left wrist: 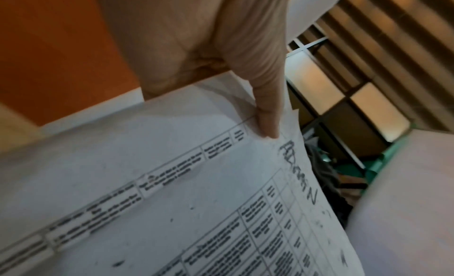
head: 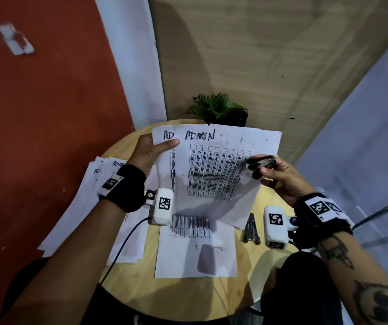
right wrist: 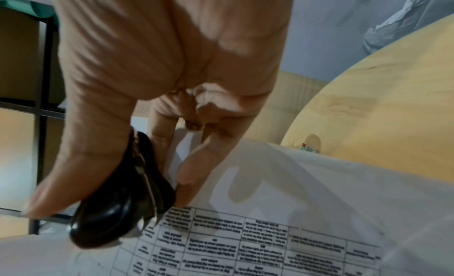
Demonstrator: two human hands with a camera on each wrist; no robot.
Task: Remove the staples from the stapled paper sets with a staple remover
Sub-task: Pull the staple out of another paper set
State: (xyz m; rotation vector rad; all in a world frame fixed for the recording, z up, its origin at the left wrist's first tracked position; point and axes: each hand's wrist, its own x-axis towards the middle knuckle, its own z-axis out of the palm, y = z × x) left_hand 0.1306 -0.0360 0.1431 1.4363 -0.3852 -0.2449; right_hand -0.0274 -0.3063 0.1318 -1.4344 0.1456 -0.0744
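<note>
Right hand (head: 279,179) first: its fingers (right wrist: 81,159) and thumb are curled round the black staple remover (head: 260,165), which sits squeezed in the grip against the right edge of the lifted sheets. Across from it, the left hand (head: 149,152) pinches the stapled paper set (head: 216,160) at its top left corner, thumb (left wrist: 266,122) flat on the front page beside the handwritten "ADMIN", the other fingers hidden behind. The set is held up off the tabletop (head: 247,266), tilted toward the person, and the top page looks fanned away from the one beneath.

No staple shows in any view, so whether one is still in is not clear. By my reading the pages are being parted and checked, tool in hand. If the set is loose, the next move calls for laying it aside; if not, for finding the staple and working the remover's claws under it without tearing the corner.

Below the raised set, one printed sheet (head: 196,249) lies flat on the round wooden tabletop, and a second metal tool (head: 251,229), possibly a stapler, rests just to its right. More paper sets (head: 99,195) are stacked under the left wrist and hang over the table's edge. At the far rim stands a small potted plant (head: 221,109). Behind: a red wall (head: 47,113), a white strip, then wood-grain panelling.
</note>
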